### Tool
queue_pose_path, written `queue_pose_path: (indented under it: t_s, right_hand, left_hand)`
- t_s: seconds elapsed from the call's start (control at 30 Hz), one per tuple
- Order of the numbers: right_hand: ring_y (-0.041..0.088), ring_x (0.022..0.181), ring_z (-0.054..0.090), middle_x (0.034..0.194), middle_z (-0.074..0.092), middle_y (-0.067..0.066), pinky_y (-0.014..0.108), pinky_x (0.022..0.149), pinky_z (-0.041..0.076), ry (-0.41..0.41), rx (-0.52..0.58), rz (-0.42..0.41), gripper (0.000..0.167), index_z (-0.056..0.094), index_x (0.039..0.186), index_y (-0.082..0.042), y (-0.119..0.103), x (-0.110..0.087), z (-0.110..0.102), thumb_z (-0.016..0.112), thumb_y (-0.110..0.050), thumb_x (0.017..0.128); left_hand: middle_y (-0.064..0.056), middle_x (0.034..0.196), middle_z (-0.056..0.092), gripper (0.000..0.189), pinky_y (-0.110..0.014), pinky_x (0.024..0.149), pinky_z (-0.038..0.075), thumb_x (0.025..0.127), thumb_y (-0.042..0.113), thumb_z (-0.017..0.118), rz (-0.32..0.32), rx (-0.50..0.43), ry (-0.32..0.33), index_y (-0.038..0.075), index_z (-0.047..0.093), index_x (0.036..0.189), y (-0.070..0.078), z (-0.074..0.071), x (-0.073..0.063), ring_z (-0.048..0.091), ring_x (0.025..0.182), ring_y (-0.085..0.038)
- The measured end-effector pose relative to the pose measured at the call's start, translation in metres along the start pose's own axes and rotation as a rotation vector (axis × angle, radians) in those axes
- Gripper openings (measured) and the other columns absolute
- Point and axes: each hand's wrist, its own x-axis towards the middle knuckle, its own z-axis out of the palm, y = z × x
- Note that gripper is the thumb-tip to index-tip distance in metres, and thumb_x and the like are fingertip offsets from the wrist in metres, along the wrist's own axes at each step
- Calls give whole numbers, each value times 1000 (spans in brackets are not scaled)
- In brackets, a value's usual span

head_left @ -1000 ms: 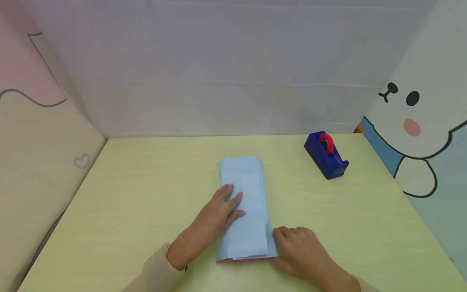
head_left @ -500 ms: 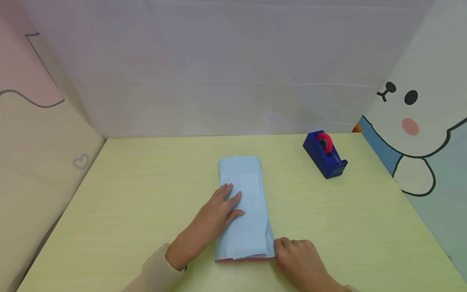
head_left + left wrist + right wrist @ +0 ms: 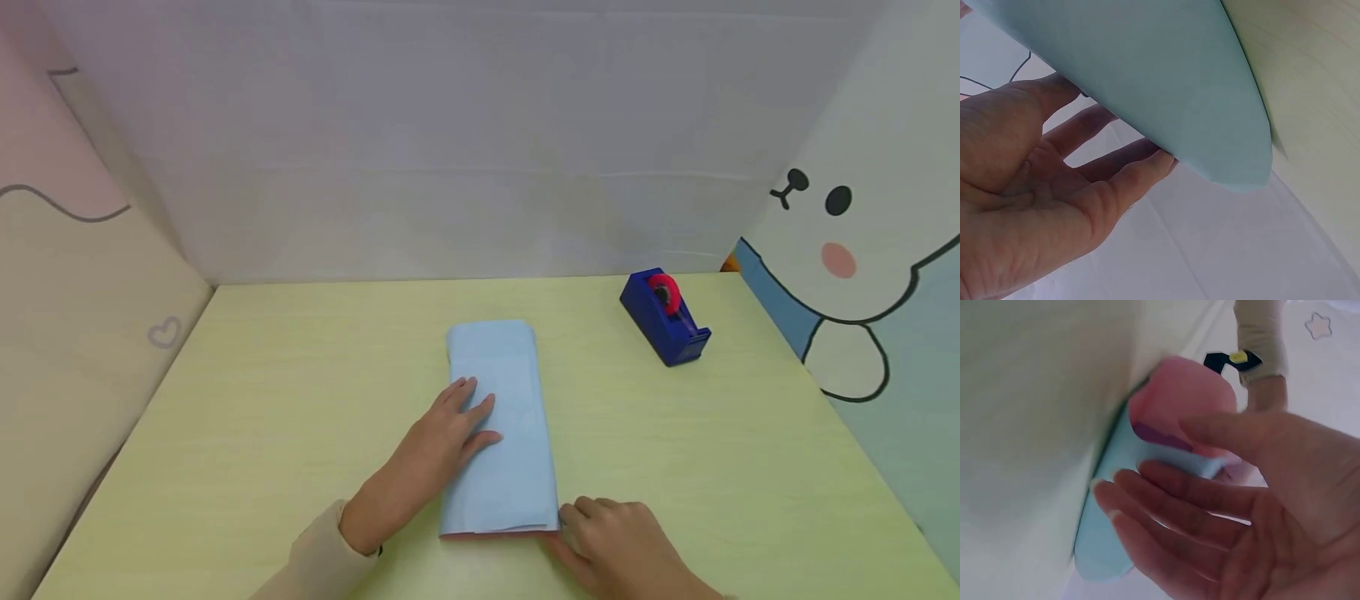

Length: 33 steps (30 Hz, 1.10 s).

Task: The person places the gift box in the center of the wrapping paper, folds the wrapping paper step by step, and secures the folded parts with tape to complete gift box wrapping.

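A long light blue paper-wrapped package (image 3: 510,467) lies on the table, its near end edged pink. My left hand (image 3: 438,437) rests on the left part of its top with spread fingers. The left wrist view shows those fingers passing behind the edge of the blue paper (image 3: 1166,81). My right hand (image 3: 618,542) is at the near right corner. In the right wrist view, the thumb (image 3: 1222,432) overlaps the pink end (image 3: 1179,394), and the loosely bent fingers (image 3: 1166,500) lie along the blue side. What lies inside the wrapping is hidden.
A dark blue tape dispenser (image 3: 663,321) with a red-rimmed roll stands at the back right of the pale yellow table (image 3: 300,358). A white cloth wall (image 3: 465,167) rises behind, and printed panels (image 3: 847,275) flank both sides.
The right hand has moved down and slightly left along the package's near right corner. The paper that stuck out there now lies in line with the side. The left hand stays put.
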Motion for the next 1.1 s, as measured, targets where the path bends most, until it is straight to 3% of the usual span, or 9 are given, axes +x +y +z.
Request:
queue_pose_path:
  t_s: [0.1,0.2,0.3,0.43,0.63,0.9,1.1]
  right_hand:
    - [6,65,61,79,65,-6,22,52,47,-123,54,54,20,70,90,-13,8,1,-10,84,-25,83]
    - [14,83,68,97,71,-1,32,67,58,-276,112,92,28,71,107,-12,17,1,-18,83,-24,85]
    - [18,91,69,104,71,1,38,75,59,-303,134,94,32,69,114,-12,23,2,-22,82,-21,86]
    - [17,90,69,103,70,-2,36,74,59,-162,111,100,30,70,111,-12,31,3,-22,83,-15,84]
    - [15,92,70,104,70,-5,34,73,60,-22,88,164,31,71,111,-14,43,8,-18,85,-18,84]
    - [19,87,72,100,74,-1,38,72,60,19,159,320,28,72,114,-10,70,18,-19,82,-16,89]
    - [22,83,70,97,73,4,41,70,59,53,162,380,26,71,113,-5,88,24,-22,80,-15,90]
  left_hand:
    - [-33,141,54,45,-55,99,51,94,21,75,-13,5,-9,-5,67,130,0,0,0,46,138,-47]
    - [-33,141,54,44,-56,97,53,95,21,75,-13,9,-11,-5,67,130,0,0,0,46,137,-47]
    - [-33,140,54,44,-55,95,54,94,21,75,-7,18,-10,-5,67,130,0,1,0,47,136,-47]
    - [-33,140,54,44,-54,95,54,94,21,75,-5,23,-8,-5,67,129,-1,1,1,47,136,-47]
    - [-32,140,54,44,-55,93,55,95,22,74,-10,33,-15,-4,67,130,-1,3,1,47,137,-46]
    - [-31,140,55,44,-54,92,56,94,23,75,-7,44,-8,-3,68,130,-2,4,1,48,137,-45]
    - [-31,140,55,45,-53,91,56,95,23,75,-5,50,-13,-2,68,131,-2,4,1,48,136,-45]
